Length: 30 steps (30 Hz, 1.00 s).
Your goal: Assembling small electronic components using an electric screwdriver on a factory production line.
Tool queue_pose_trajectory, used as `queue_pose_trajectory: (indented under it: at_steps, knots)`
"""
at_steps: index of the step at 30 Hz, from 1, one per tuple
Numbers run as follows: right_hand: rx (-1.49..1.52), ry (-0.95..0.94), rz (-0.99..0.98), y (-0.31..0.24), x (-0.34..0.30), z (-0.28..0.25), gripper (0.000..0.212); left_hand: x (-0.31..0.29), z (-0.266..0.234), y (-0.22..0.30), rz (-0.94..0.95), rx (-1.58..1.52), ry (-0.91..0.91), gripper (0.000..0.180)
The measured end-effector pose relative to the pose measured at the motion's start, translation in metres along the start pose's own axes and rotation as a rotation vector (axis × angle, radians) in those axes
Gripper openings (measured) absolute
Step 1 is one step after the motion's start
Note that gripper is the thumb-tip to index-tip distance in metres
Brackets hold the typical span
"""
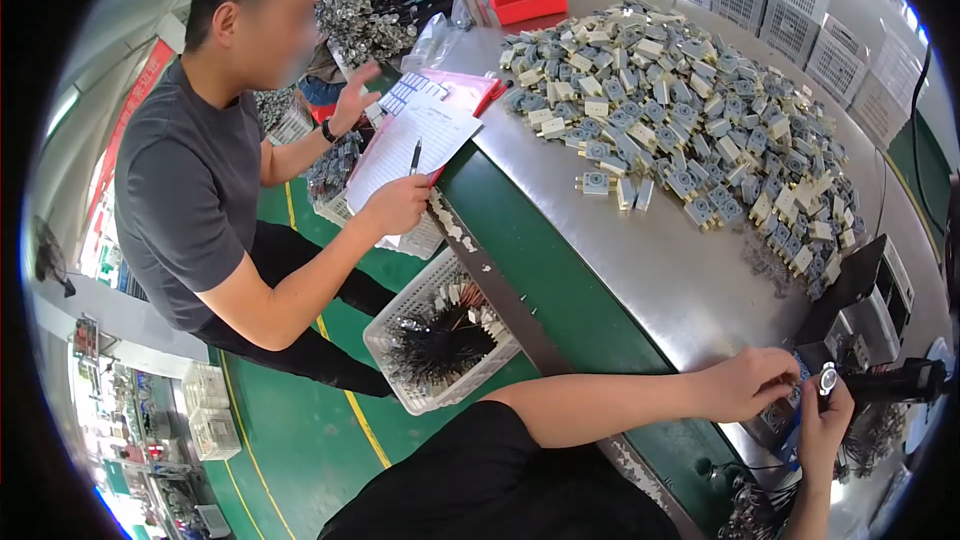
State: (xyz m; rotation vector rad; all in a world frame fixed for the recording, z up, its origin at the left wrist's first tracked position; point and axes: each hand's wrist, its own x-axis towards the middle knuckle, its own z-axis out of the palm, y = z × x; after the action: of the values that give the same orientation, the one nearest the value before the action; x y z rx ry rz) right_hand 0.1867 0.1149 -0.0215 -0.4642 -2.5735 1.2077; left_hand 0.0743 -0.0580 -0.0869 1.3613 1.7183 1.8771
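Note:
My left hand (755,386) reaches in from the left with thumb and fingers drawn together. Whatever lies between its fingertips is too small to make out. Close beside it, my right hand (826,424) pinches a small round silver-rimmed part (828,378) with a light face and a dark body. Both hands are over a blue-sided bench fixture (782,432) at the table's right end, partly hidden by them. A dark cylindrical machine part (900,380) juts out just right of my hands.
A large heap of grey-and-cream blocky parts (680,100) covers the metal table (590,230). A red tray (527,2) stands at its far edge. A white basket of wired parts (440,340) sits left of the table. Nearby, a person (190,180) holds a pen and papers (410,145).

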Motion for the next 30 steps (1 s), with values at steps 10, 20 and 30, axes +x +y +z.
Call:
queue_pose_trajectory:
  at_steps: [10, 20, 30]
  knots:
    - [-0.238, -0.157, -0.022, -0.006, 0.002, 0.010, 0.012, 0.007, -0.009, -0.005, -0.390, -0.758, 0.055, 0.014]
    - [0.420, -0.241, -0.058, 0.016, -0.011, -0.055, 0.028, 0.010, -0.040, -0.002, -0.445, -0.604, 0.098, 0.027]
    - [0.408, 0.111, -0.174, 0.034, -0.051, -0.049, 0.034, 0.003, 0.008, 0.001, -0.136, -0.092, -0.160, 0.018]
